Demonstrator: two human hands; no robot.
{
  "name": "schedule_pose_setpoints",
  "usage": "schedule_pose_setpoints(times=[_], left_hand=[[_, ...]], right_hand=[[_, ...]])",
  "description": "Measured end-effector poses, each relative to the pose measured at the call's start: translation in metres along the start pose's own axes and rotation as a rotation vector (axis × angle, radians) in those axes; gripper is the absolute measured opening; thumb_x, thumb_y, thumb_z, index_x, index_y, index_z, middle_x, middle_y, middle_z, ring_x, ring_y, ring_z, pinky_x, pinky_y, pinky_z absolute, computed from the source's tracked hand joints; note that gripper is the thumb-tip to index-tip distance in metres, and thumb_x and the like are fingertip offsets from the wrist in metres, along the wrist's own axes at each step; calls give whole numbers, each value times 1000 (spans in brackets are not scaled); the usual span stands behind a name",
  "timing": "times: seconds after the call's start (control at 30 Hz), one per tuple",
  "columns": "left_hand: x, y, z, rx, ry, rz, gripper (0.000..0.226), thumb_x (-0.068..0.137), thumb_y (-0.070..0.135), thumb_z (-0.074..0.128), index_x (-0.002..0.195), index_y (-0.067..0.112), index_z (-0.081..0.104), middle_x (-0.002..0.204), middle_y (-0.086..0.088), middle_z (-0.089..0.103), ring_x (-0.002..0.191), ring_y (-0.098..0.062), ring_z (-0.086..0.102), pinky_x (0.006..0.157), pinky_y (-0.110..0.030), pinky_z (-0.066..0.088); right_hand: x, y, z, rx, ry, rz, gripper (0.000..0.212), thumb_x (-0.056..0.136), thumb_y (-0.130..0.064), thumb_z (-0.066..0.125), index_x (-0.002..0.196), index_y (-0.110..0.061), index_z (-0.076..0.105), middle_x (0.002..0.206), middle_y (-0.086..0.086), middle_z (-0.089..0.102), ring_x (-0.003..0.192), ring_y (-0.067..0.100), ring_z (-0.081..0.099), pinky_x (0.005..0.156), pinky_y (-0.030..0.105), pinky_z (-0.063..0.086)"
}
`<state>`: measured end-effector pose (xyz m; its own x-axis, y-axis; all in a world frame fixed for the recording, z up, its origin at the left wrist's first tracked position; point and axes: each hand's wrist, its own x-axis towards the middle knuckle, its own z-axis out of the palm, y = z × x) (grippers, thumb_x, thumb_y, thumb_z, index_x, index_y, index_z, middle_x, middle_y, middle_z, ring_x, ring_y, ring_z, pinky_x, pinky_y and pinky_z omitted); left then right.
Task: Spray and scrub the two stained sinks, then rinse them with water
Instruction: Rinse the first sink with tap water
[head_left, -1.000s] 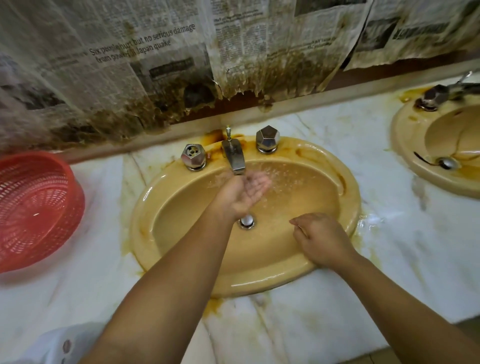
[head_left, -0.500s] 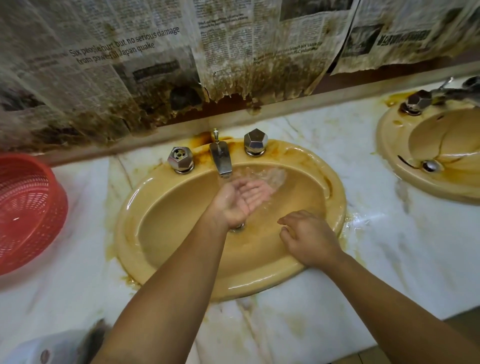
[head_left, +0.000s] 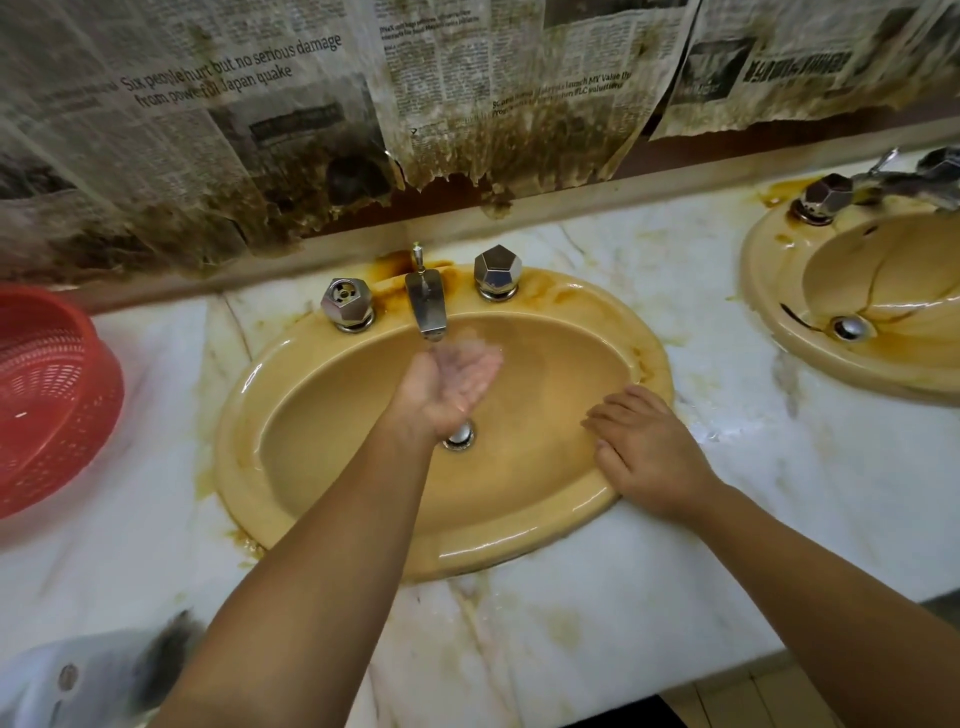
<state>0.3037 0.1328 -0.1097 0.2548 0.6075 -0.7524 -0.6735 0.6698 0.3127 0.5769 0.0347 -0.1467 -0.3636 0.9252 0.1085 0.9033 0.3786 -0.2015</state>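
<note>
Sink (head_left: 244, 447), yellow and brown-stained round its taps, sits in the marble counter (head_left: 779, 493) straight ahead. A second sink (head_left: 769, 312) lies at far right. Left hand (head_left: 449, 382) hovers palm-up over the drain (head_left: 460, 435), right under the spout (head_left: 427, 306), fingers loosely cupped and gripping nothing as water runs over them. Right hand (head_left: 644, 447) lies palm-down on the bowl's right inner wall, fingers (head_left: 605, 415) straight and slightly spread, touching the wet surface, wrist over the rim. A red basket (head_left: 47, 395) stands at left.
</note>
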Motion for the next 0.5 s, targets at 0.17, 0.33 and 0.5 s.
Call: schedule_pose_setpoints(times=[0.17,0.33,0.5], left_hand=[[1,0,-4,-127,89,83,37,107,14,44,135,-8,54,125,-30,66,118,-42,65,105,-46,53],[-11,-29,14,152,-77,5,37,107,16,45,127,-10,62,124,-27,68,114,-38,69,95,-42,59],[-28,-60,3,420,23,7,38,105,17,45,121,-12,65,122,-29,69,114,-38,69,106,-44,53]], right_hand=[[11,5,-2,-132,-122,-85,48,92,-35,38,101,-13,79,103,0,76,108,21,65,119,38,22],[33,16,-12,-178,-369,-156,63,86,-49,17,94,-19,71,95,-2,70,95,18,64,109,30,29],[53,0,-18,-262,-558,-51,68,92,-48,15,114,-18,71,120,6,68,117,22,56,115,37,29]])
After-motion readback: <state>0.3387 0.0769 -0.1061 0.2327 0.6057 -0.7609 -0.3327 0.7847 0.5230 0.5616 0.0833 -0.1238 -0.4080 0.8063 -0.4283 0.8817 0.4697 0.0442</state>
